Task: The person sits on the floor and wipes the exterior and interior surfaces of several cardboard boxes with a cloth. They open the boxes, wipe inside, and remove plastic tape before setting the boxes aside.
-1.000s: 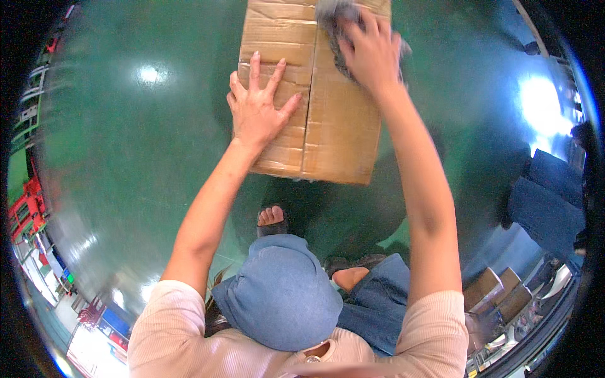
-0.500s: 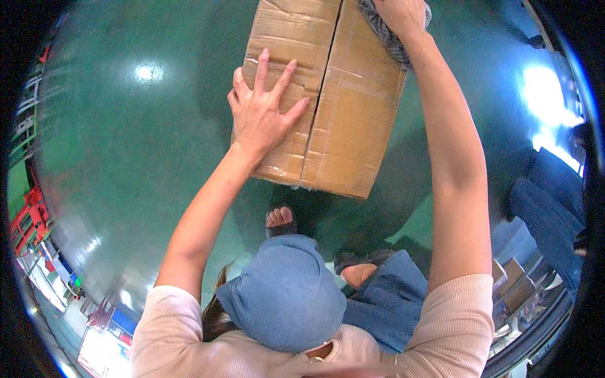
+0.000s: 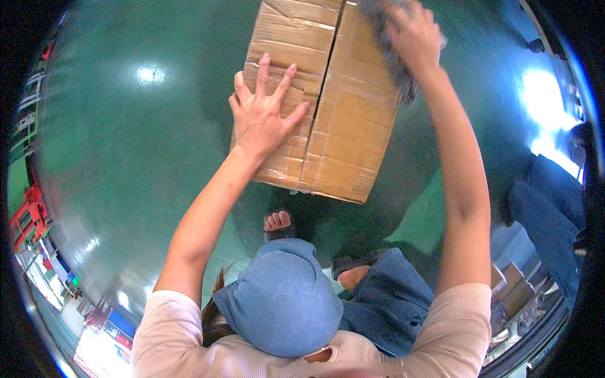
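A brown cardboard box (image 3: 353,132) stands in front of me, its two top flaps meeting at a dark seam and clear tape showing on the surface. My left hand (image 3: 261,120) lies spread on the left flap, its fingers stretched apart. At the box's far right edge, my right hand (image 3: 414,34) is closed on a grey cloth (image 3: 394,53), which hangs down along the right side. The cloth is somewhat smeared by motion. The far end of the box runs out of the picture.
The shiny green floor (image 3: 138,138) surrounds the box. My sandalled foot (image 3: 279,223) is just below its near edge. At the right rim is a person's dark blue trouser leg (image 3: 548,208), with cardboard cartons (image 3: 513,286) below it. Red equipment (image 3: 28,217) stands at the left rim.
My right hand has moved slightly right and nearer along the box edge, carrying the cloth with it. My left hand stays in place on the flap.
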A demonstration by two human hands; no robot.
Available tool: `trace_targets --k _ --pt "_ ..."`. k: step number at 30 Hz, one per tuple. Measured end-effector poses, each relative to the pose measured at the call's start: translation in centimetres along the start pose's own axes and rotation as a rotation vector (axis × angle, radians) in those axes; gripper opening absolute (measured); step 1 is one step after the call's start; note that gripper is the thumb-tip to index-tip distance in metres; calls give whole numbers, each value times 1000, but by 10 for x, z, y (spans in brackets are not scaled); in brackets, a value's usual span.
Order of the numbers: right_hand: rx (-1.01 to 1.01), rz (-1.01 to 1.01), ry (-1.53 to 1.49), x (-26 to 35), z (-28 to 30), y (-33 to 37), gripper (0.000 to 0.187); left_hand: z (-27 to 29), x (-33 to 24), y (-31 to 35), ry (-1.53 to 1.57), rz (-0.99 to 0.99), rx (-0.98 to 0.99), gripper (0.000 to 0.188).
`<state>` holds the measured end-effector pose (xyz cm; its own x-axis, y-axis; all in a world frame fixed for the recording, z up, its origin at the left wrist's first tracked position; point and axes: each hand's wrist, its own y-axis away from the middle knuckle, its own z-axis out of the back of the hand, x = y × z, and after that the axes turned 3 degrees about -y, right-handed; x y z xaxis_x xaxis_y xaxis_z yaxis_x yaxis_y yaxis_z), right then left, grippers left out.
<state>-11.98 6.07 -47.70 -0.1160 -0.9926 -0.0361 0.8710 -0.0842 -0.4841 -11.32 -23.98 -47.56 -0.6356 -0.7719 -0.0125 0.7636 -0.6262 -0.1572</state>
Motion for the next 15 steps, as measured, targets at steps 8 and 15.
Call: trace_targets --k 8,15 --pt "199 108 -316 109 92 118 31 9 2 -6 67 50 144 68" --pt "206 -72 -713 150 108 105 30 30 50 43 733 293 164 87"
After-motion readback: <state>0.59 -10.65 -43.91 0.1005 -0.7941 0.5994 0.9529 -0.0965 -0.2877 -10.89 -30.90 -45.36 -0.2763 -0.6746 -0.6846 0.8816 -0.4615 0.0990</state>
